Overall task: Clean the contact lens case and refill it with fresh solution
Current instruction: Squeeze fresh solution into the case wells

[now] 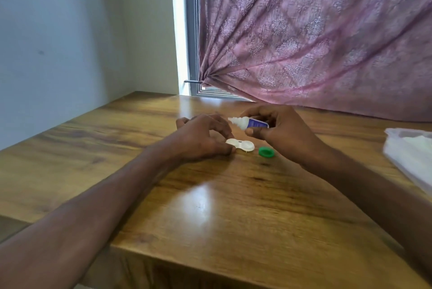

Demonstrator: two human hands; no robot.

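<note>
A white contact lens case point(242, 144) lies on the wooden table point(210, 206), both wells showing. My left hand point(203, 136) pinches its left end between thumb and fingers. A green cap point(266, 152) lies on the table just right of the case. My right hand point(280, 129) grips a small solution bottle point(249, 123) with a blue label, held sideways above the case, its white nozzle pointing left.
A white plastic packet or cloth point(411, 153) lies at the table's right edge. A pink patterned curtain point(315, 31) hangs behind the table over a window. A white wall point(58, 43) borders the left side.
</note>
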